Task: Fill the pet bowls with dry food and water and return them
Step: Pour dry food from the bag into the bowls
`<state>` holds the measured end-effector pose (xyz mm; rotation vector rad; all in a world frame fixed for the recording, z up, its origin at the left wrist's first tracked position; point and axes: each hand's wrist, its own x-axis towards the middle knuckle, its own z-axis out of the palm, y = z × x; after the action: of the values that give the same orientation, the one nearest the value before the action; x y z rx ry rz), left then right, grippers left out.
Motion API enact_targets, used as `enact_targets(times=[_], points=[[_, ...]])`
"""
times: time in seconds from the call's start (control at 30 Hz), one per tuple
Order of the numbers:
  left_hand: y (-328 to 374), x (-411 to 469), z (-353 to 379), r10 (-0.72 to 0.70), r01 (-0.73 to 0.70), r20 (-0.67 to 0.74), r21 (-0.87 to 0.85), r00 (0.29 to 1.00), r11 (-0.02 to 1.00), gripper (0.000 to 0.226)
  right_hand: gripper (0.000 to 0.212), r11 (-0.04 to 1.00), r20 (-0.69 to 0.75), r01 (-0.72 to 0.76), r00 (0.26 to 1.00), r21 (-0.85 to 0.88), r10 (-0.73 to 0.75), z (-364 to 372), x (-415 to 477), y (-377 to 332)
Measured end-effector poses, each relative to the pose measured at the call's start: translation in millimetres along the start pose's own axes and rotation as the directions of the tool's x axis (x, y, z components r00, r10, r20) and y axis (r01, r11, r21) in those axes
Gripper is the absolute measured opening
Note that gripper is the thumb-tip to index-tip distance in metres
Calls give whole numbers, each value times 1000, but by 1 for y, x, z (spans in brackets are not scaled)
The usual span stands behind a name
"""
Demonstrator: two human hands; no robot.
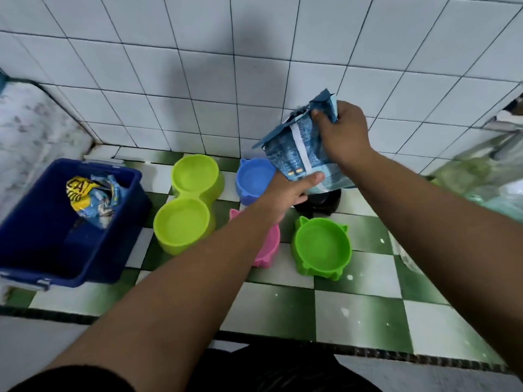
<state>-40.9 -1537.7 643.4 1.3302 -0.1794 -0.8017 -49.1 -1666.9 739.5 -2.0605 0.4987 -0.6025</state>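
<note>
Now | food bag point(300, 154) tilted above black bowl point(325, 206) near the wall | right hand point(343, 134) pinches its top, left hand point(287, 195) grips its lower end | blue bowl point(252, 179), pink bowl point(268, 246), green bowl point(321, 247), lime double bowl point(189, 205) close by on the floor | navy bin point(42, 241) far left.

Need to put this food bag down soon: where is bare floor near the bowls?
Bare checkered floor lies on the near side of the green bowl and pink bowl, up to the dark border strip. It is crowded between the blue bin and the wall, where the bowls sit close together.
</note>
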Motion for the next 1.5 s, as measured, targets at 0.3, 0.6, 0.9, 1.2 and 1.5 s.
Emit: enact_targets(times=[0.3,0.6,0.9,1.2,1.5], points=[[-12,21,23,-154,151,3,-226,988,962,107,28,974,121,46,992,-221,-19,4,33,11],[-25,30,32,-143,133,-2,-355,990,925,104,27,940,248,153,966,-306,-76,21,46,14],[-26,39,32,-244,227,8,-400,970,888,33,26,914,316,188,946,-361,-70,38,55,13],[-28,43,32,-281,232,-53,-431,958,872,60,41,910,374,196,926,-366,-49,49,59,15],[-32,44,34,-276,238,-32,-421,961,875,69,30,895,383,223,922,-387,-64,51,58,20]])
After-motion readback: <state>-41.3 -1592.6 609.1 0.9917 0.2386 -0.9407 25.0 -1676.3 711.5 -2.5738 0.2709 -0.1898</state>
